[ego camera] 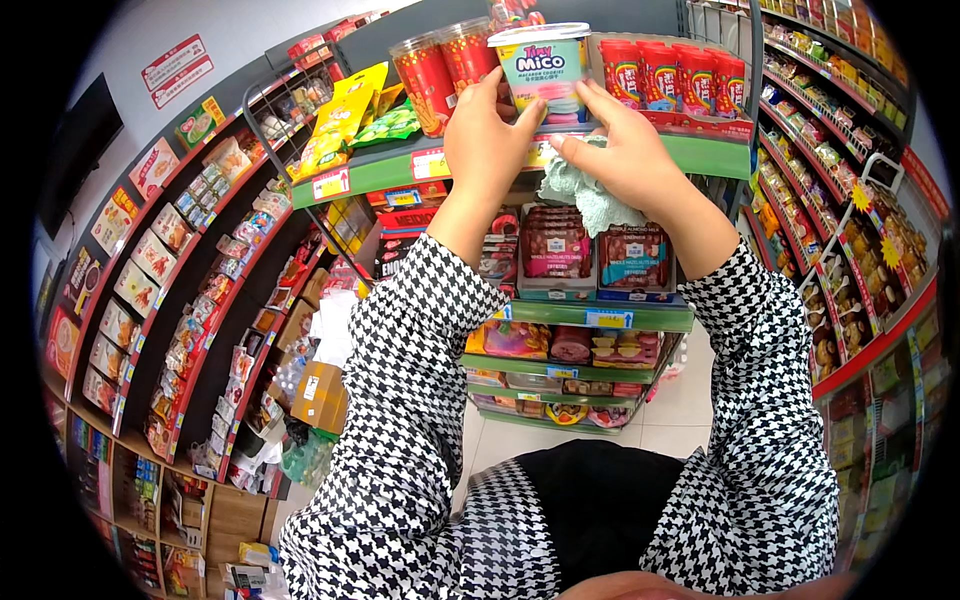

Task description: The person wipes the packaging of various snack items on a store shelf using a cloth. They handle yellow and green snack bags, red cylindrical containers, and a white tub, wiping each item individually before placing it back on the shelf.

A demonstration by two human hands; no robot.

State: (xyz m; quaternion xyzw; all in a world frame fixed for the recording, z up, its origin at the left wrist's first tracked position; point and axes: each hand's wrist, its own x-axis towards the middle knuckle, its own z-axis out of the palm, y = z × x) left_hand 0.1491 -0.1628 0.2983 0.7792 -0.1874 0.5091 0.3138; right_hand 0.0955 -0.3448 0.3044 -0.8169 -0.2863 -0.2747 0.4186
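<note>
A tub of macaron cookies (544,75) with a white lid stands upright at the front of the top shelf, between both my hands. My left hand (491,135) has its fingers and thumb on the tub's left side. The fingers of my right hand (619,154) touch its right side. A pale green cloth (585,187) hangs under my right palm, held by that hand in front of the price labels. Red canisters with clear lids (424,82) stand left of the tub, and red tubes with rainbow labels (660,75) stand right of it.
Yellow snack bags (341,124) and green bags (390,125) lie at the shelf's left end. Boxed chocolate packs (555,244) fill the shelf below. A wire side rack (255,112) borders the stand. Stocked shelves line both sides, and a cardboard box (321,397) is at the lower left.
</note>
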